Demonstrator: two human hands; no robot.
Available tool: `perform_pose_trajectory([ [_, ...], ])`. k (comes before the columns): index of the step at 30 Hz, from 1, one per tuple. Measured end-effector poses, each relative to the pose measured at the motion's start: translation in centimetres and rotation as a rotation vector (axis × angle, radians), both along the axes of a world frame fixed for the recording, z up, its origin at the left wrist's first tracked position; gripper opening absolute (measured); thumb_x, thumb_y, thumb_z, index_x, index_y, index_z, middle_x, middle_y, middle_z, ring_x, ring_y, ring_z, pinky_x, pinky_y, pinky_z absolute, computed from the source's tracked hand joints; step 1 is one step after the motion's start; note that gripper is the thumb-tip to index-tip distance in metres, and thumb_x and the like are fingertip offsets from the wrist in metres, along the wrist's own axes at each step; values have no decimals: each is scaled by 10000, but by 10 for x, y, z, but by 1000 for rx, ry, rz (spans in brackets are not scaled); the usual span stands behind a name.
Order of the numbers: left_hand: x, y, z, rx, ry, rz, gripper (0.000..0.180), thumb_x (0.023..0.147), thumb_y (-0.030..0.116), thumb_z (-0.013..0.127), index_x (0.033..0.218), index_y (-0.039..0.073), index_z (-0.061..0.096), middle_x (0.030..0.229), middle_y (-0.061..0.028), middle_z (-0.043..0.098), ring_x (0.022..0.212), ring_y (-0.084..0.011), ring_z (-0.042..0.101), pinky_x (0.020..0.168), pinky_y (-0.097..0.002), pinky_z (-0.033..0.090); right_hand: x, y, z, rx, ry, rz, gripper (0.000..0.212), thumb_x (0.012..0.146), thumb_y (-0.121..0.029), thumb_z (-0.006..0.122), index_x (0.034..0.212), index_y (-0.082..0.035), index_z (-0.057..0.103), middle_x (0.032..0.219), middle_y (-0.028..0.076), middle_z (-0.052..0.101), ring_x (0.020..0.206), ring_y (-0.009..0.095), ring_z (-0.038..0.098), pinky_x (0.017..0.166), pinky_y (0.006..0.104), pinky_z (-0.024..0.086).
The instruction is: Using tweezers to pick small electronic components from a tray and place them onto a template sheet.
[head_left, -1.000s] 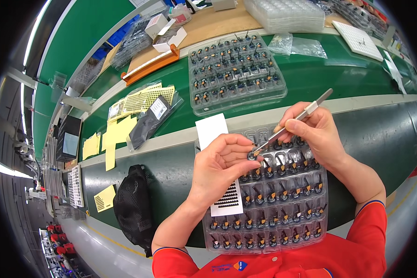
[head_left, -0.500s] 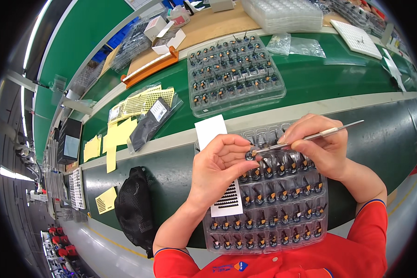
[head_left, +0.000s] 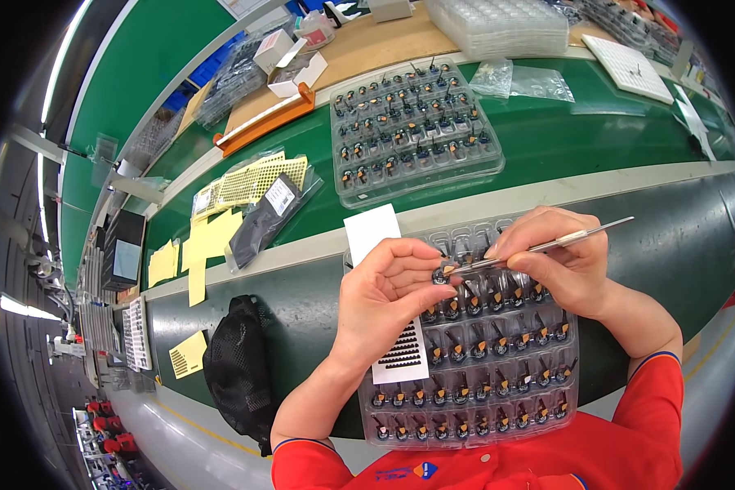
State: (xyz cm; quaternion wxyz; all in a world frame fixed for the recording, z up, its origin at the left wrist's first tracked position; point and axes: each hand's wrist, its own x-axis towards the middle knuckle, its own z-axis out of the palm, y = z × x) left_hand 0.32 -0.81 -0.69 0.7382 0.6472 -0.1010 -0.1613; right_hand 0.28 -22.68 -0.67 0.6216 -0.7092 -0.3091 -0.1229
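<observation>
Between the thumb and fingers of my left hand (head_left: 388,298) is a small round dark component (head_left: 442,275) with an orange patch. My right hand (head_left: 559,257) grips a slim silver metal tool (head_left: 567,238) like a pen, its tip touching or very close to the component; the exact contact is too small to see. Below both hands lies a clear plastic tray (head_left: 471,441) with rows of similar black parts, each with a thin stem and orange patch. Partly under my left hand, a white sheet (head_left: 400,371) carries rows of small black strips.
A second filled clear tray (head_left: 420,184) stands on the green bench beyond a pale rail. To the left are yellow sticker sheets (head_left: 212,233), a dark bagged packet (head_left: 263,222) and a black mesh bag (head_left: 238,367). Stacked empty trays (head_left: 498,28) are at the back.
My right hand has shifted slightly left, and the silver tool's back end has moved a little left and down. My left hand keeps its hold on the component.
</observation>
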Motion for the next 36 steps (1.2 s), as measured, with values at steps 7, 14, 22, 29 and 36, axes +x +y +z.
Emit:
perform_pose_trajectory([
  [7,0,-1,0,-8,-3,-1,349,707,-162,613,1016,-57,490,925,-161,619,879,-237,638,774,-276,528,1,0,-1,-19,-15,11,47,772,12,611,818,23,607,777,146,626,759,232,631,675,311,506],
  [14,0,-2,2,-9,2,1,354,707,-161,617,1019,-58,487,948,-162,615,883,-251,637,776,-284,530,6,11,10,719,356,-1,89,850,-77,540,856,6,570,705,56,552,660,151,553,616,257,450],
  [22,-6,-2,2,-38,-58,-22,381,706,-167,612,1042,-59,471,972,-175,607,901,-262,631,779,-294,536,9,12,21,-155,535,-26,143,827,-171,610,861,-37,572,660,-39,407,595,102,403,544,227,323],
  [29,-8,-3,3,-2,-102,-30,407,711,-177,591,1077,-64,456,1016,-185,594,921,-267,622,775,-293,538,14,21,17,-313,157,-10,133,782,-147,648,814,-34,585,657,-19,463,582,78,396,531,227,308],
  [36,-2,6,22,50,-195,119,414,763,-135,563,1147,-54,432,1128,-161,545,969,-244,597,807,-291,510,31,9,33,-377,355,7,135,769,-130,649,796,-16,584,666,27,540,587,102,461,544,243,355],
])
